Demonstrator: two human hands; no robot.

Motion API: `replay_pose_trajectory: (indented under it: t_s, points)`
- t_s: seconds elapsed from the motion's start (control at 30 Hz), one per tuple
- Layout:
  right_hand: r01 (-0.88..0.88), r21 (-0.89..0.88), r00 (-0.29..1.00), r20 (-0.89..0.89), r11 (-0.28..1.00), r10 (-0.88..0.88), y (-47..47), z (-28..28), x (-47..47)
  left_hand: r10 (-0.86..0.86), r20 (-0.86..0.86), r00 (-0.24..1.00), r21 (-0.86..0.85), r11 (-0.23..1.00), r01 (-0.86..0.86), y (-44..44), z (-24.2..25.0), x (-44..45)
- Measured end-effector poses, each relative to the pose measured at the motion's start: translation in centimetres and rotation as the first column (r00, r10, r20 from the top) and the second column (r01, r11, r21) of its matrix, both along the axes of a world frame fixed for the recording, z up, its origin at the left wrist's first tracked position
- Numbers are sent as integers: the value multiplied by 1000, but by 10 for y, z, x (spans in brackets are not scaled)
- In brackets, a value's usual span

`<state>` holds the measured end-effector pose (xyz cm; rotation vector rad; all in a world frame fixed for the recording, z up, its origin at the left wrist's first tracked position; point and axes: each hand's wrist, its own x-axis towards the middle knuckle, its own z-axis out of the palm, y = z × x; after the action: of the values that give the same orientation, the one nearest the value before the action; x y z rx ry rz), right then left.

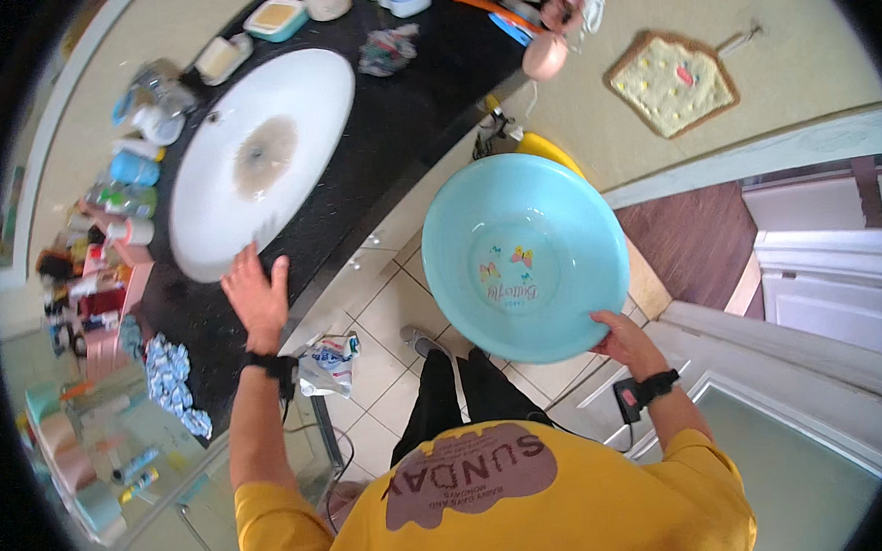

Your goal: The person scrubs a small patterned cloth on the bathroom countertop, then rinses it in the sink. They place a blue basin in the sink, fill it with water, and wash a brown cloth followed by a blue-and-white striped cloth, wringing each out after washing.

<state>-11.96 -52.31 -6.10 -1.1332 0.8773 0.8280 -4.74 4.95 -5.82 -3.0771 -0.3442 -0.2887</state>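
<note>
With my right hand [628,340] I grip the near right rim of a light blue plastic basin [526,263], which hangs over the tiled floor. Butterflies and some writing decorate the inside of its bottom. My left hand [257,292] holds nothing; its fingers are apart over the near rim of a white oval sink [304,81]. Whether they touch the rim I cannot tell. A little greyish water [274,153] lies around the drain. The sink is set in a black speckled countertop [375,159].
Bottles [132,168] and soap dishes [278,18] line the counter's back edge. A pink organizer [138,280] and a blue scrunched cloth [169,376] are at the left. A plastic bag [328,365] rests below the counter. A bread-shaped cloth [674,84] hangs on the wall beside a doorway.
</note>
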Motion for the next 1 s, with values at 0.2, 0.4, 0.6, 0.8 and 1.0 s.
replay_pose_trajectory:
  t_s: [0.2, 0.4, 0.6, 0.8, 1.0]
  points:
    - [-253, 28, 948, 209, 967, 242, 69, 133, 48, 41, -183, 982, -298, 950, -95, 19, 12, 10]
    - [-480, 93, 845, 314, 872, 432, 174, 158, 123, 4, -56, 998, -897, -439, -48, 19, 90, -10]
    - [-657, 52, 706, 392, 752, 590, 284, 173, 204, 40, -212, 977, -805, -573, -151, 40, 136, -44]
    - [-723, -483, 338, 375, 494, 863, 373, 147, 318, 366, -391, 844, -679, -734, 4, 70, 98, -6]
    - [-145, -980, -132, 155, 136, 979, 450, 152, 428, 392, -407, 825, -711, -703, -17, 82, 84, 8]
